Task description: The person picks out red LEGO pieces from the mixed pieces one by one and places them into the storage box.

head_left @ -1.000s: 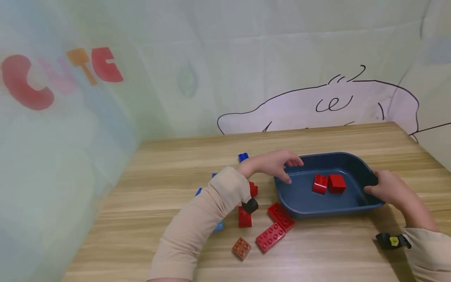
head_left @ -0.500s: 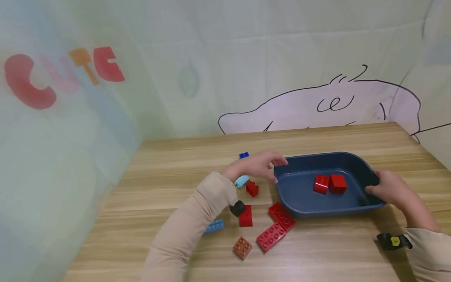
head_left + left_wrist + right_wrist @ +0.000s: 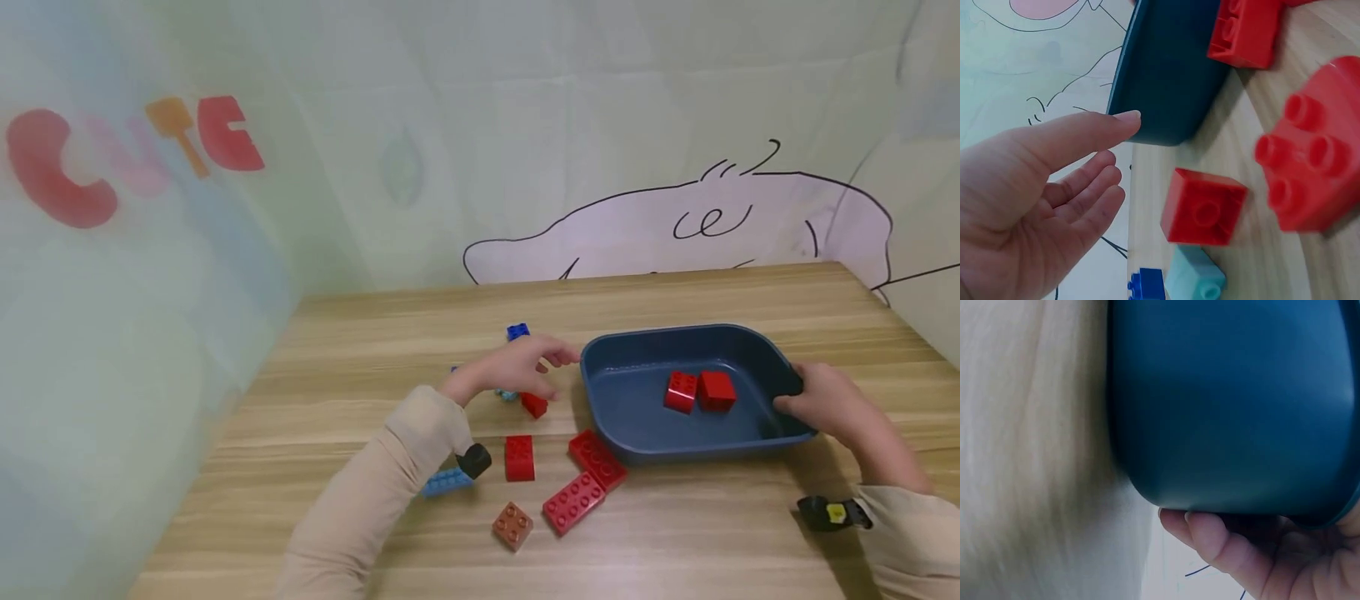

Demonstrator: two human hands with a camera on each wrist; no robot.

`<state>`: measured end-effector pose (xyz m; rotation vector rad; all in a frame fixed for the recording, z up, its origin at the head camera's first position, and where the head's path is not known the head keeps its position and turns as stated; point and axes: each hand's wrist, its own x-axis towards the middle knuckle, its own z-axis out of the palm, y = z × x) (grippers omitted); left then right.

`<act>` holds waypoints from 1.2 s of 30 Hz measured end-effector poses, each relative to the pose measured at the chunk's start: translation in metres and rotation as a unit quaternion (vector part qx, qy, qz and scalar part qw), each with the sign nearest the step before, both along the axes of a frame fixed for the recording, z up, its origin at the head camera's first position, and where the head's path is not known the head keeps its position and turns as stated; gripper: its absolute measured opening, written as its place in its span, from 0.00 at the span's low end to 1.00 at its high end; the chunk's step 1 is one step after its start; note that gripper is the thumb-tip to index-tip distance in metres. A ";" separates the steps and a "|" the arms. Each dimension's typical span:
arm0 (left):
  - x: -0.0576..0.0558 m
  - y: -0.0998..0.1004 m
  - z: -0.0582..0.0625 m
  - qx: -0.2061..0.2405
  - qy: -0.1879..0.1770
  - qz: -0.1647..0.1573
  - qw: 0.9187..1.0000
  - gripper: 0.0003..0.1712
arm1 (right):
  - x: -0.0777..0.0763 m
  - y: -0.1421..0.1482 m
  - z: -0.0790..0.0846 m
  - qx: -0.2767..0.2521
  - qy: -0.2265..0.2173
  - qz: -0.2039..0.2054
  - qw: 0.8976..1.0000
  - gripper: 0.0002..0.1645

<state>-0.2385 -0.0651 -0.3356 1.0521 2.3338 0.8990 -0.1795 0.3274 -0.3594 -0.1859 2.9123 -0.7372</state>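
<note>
My left hand [image 3: 517, 367] hovers just left of the navy tray [image 3: 630, 408], thumb and fingers spread with nothing between them. In the left wrist view a small red toy brick [image 3: 1204, 206] lies below its fingertips, beside a light blue brick [image 3: 1192, 275]. At the tray's right end my right hand [image 3: 832, 404] grips the rim, thumb inside and fingers on the outer wall. Two red bricks, one with its studs showing [image 3: 681, 392] and one plain-sided [image 3: 717, 391], sit inside the tray.
Two long red bricks, one by the tray [image 3: 597, 460] and one nearer [image 3: 573, 502], lie end to end. Around them are another red brick [image 3: 519, 458], a brown brick [image 3: 513, 526], a blue brick [image 3: 447, 482] and a dark blue brick [image 3: 517, 331]. A printed cloth [image 3: 525, 150] hangs behind.
My left hand has drawn back leftward from over the tray's left rim to above the loose bricks. The right hand and tray stay where they were.
</note>
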 end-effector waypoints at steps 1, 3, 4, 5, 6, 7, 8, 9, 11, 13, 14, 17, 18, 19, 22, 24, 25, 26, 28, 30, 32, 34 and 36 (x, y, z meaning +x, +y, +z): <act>0.001 -0.002 -0.001 -0.001 0.002 0.002 1.000 0.29 | 0.000 -0.001 -0.001 0.001 0.002 0.000 1.000 0.27; 0.002 -0.006 -0.004 0.001 0.002 0.007 1.000 0.29 | 0.000 -0.001 -0.001 0.000 0.003 0.001 1.000 0.28; 0.002 -0.007 -0.005 0.003 0.001 0.010 1.000 0.29 | 0.000 -0.001 -0.001 0.000 0.002 0.000 1.000 0.28; 0.003 -0.009 -0.006 0.004 -0.003 0.013 1.000 0.29 | 0.000 -0.001 -0.001 0.000 -0.001 -0.001 1.000 0.28; 0.004 -0.010 -0.007 0.004 -0.008 0.016 1.000 0.30 | 0.000 -0.001 -0.002 -0.001 -0.005 -0.001 1.000 0.28; 0.004 -0.011 -0.008 0.002 -0.010 0.018 1.000 0.29 | 0.000 -0.001 -0.002 -0.003 -0.008 -0.002 1.000 0.29; 0.004 -0.012 -0.009 0.001 -0.013 0.020 1.000 0.29 | 0.000 -0.001 -0.001 -0.004 -0.010 -0.003 1.000 0.29; 0.005 -0.012 -0.010 -0.002 -0.014 0.023 1.000 0.29 | 0.000 0.000 -0.001 -0.004 -0.012 -0.004 1.000 0.28; 0.006 -0.014 -0.012 -0.005 -0.016 0.026 1.000 0.29 | 0.001 0.000 -0.001 -0.005 -0.013 -0.005 1.000 0.28; 0.006 -0.015 -0.014 -0.007 -0.013 0.028 1.000 0.29 | 0.001 -0.001 -0.001 -0.005 -0.013 -0.005 1.000 0.28; 0.007 -0.016 -0.015 -0.006 -0.014 0.029 0.999 0.30 | 0.001 -0.001 0.000 -0.004 -0.014 -0.006 1.000 0.28; 0.007 -0.018 -0.017 -0.007 -0.013 0.034 0.999 0.30 | 0.001 -0.001 0.001 -0.002 -0.014 -0.007 1.000 0.28; 0.008 -0.019 -0.018 -0.007 -0.014 0.037 0.999 0.31 | 0.001 -0.001 0.001 -0.002 -0.014 -0.008 1.000 0.28; 0.008 -0.020 -0.019 -0.007 -0.015 0.039 0.999 0.31 | 0.000 -0.001 0.001 -0.002 -0.014 -0.008 1.000 0.28; 0.009 -0.024 -0.022 0.001 -0.016 0.041 0.999 0.31 | 0.000 -0.002 0.001 0.001 -0.013 -0.008 1.000 0.28; 0.010 -0.027 -0.024 0.012 -0.015 0.040 0.999 0.32 | 0.000 -0.002 0.001 0.001 -0.016 -0.010 1.000 0.29; 0.011 -0.028 -0.025 0.018 -0.012 0.037 0.999 0.32 | 0.000 -0.002 0.000 0.002 -0.015 -0.009 1.000 0.29; 0.012 -0.030 -0.027 0.024 -0.008 0.035 0.999 0.32 | 0.000 -0.002 0.000 0.003 -0.013 -0.009 1.000 0.29; 0.013 -0.032 -0.030 0.029 -0.002 0.036 0.999 0.31 | -0.001 -0.001 0.000 0.001 -0.014 -0.008 1.000 0.30; 0.014 -0.034 -0.032 0.028 0.000 0.041 0.999 0.31 | -0.001 0.000 -0.001 -0.002 -0.014 -0.007 1.000 0.31; 0.016 -0.035 -0.034 0.020 -0.002 0.050 0.999 0.30 | -0.002 0.001 -0.002 -0.004 -0.016 -0.006 1.000 0.31; 0.018 -0.036 -0.034 0.013 -0.005 0.060 0.998 0.30 | -0.002 0.001 -0.003 -0.005 -0.019 -0.006 1.000 0.31; 0.019 -0.036 -0.035 0.008 -0.007 0.067 0.998 0.30 | -0.002 0.001 -0.003 -0.005 -0.020 -0.005 1.000 0.31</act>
